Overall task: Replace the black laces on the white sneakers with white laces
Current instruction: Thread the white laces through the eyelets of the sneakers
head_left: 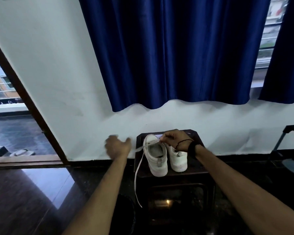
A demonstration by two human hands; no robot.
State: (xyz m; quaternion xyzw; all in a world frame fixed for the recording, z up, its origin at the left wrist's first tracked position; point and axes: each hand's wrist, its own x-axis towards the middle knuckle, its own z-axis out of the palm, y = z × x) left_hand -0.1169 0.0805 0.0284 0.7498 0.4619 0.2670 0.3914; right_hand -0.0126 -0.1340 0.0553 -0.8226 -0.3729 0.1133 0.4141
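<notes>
Two white sneakers stand side by side on a small dark stool (200,168), heels toward me. The left sneaker (157,156) carries a white lace (137,173) whose long end hangs down over the stool's left edge. My right hand (175,139) hovers over the toes of the sneakers and pinches the lace near the left sneaker's eyelets. The right sneaker (178,161) is partly hidden under that hand. My left hand (117,145) is blurred, left of the stool, and pulls a strand of the same lace sideways. No black laces are in view.
A white wall and a blue curtain (176,51) stand behind the stool. An open doorway (15,126) with sandals on the floor lies to the left. A dark rack (288,150) stands at the right edge. The floor is dark and glossy.
</notes>
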